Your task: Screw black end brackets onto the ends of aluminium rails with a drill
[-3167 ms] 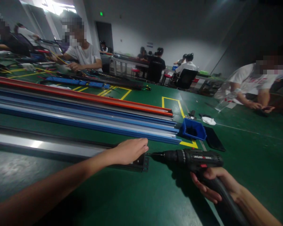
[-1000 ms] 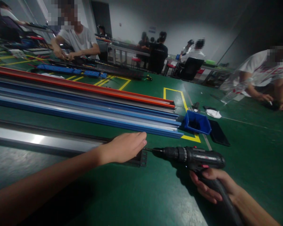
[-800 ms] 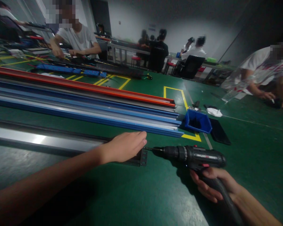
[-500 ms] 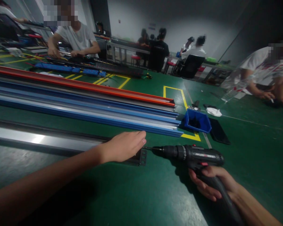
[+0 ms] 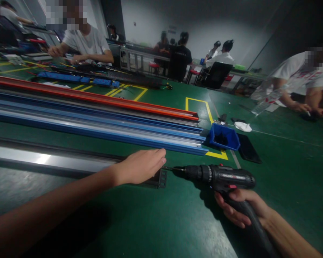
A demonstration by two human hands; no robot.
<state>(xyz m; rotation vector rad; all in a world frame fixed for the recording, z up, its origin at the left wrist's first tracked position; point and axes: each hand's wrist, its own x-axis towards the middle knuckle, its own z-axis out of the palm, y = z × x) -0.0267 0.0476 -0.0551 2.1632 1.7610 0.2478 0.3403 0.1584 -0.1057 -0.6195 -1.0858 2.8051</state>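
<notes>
A long dark metal rail (image 5: 56,163) lies across the green table (image 5: 164,222), with a black end plate (image 5: 161,178) at its right end. My left hand (image 5: 140,167) rests on top of that end, fingers curled down over it. My right hand (image 5: 240,209) is wrapped round the handle of a black cordless drill (image 5: 220,176). The drill lies level, and its bit points left into the end plate, just under my left fingertips.
Behind the rail lie several long blue, grey and orange rails (image 5: 97,118). A blue bin (image 5: 223,137) and a black flat pad (image 5: 248,152) sit at their right end, by yellow floor-tape lines (image 5: 208,114). Other people work at the far left, back and right.
The drill has edged a little to the left, its bit closer into the end plate. My left hand has stayed on the rail end. The view has shifted slightly.
</notes>
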